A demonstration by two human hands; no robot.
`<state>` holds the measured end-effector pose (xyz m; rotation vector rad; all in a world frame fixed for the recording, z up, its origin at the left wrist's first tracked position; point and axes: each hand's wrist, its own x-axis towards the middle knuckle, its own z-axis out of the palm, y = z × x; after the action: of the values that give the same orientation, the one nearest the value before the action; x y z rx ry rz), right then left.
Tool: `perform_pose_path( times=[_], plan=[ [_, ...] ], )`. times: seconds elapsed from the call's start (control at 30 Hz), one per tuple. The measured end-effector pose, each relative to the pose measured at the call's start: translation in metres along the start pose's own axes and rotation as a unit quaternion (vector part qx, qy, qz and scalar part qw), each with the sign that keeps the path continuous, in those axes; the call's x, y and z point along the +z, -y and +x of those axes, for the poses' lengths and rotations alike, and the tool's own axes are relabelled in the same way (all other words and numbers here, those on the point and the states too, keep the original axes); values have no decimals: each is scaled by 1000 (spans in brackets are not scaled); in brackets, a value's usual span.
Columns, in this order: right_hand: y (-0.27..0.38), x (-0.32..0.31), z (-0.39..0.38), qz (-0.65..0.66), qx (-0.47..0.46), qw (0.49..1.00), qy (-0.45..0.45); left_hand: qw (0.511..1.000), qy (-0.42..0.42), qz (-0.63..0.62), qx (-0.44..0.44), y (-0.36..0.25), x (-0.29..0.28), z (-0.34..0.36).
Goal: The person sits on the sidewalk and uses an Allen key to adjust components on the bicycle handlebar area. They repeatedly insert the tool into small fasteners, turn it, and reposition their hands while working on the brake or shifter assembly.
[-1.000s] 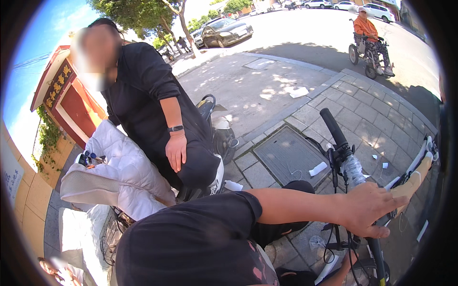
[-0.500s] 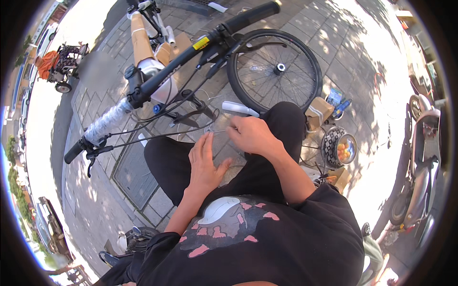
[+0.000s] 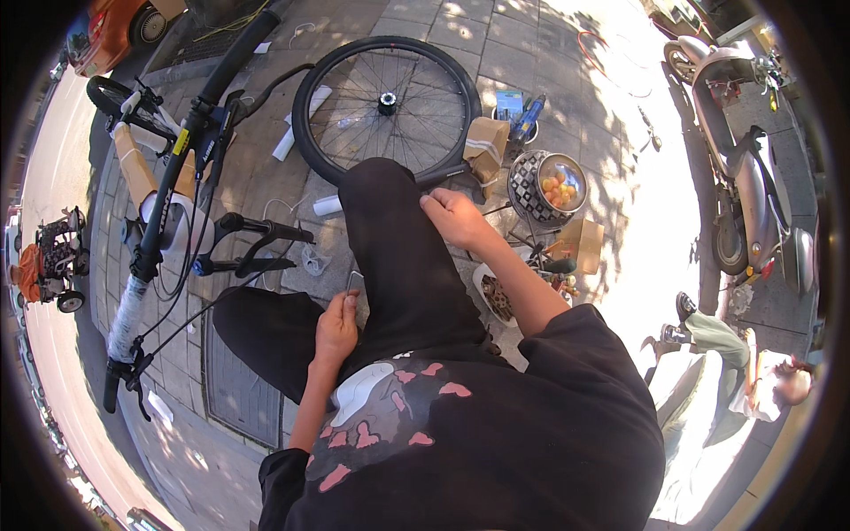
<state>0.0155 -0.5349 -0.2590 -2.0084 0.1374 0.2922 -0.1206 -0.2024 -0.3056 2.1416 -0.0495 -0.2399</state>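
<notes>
My left hand (image 3: 336,327) is closed in front of my lap, and a thin bent metal rod (image 3: 356,278) sticks up from its thumb and fingertips. It looks like a hex key, but too little shows to be sure. My right hand (image 3: 453,219) is by the outer side of my right knee with its fingers curled together. Whatever they hold, if anything, is hidden. To the left stands a bicycle with a black handlebar (image 3: 168,188), partly wrapped in clear film, and a fork (image 3: 252,246) with no wheel in it. A loose wheel (image 3: 390,53) lies beyond my knee.
Right of my knee are a cardboard box (image 3: 487,146), blue-handled tools (image 3: 529,115), a checkered stool (image 3: 524,188) with a bowl of orange fruit (image 3: 558,191), and a tub of small parts (image 3: 496,296). A scooter (image 3: 753,186) stands far right, and a person (image 3: 726,380) sits near it.
The view has swung right. My hands, formerly close together by the fork, are now apart: the left drawn back toward my lap, the right beside my right knee.
</notes>
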Motion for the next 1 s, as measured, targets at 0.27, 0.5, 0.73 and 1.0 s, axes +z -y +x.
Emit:
perform_pose_path(
  times=[0.27,0.5,0.73,1.0],
  plan=[
    [-51,-199,-9,-218,157,956,-118,997,56,24,-46,6,-1,-7],
    [-138,-269,-4,-313,276,904,-88,991,87,14,-103,17,3,-6],
    [-171,-254,8,-273,313,906,-87,992,77,-6,-98,21,2,-8],
    [-151,-223,9,-341,319,881,-79,994,64,16,-91,5,-2,-8]
  ],
)
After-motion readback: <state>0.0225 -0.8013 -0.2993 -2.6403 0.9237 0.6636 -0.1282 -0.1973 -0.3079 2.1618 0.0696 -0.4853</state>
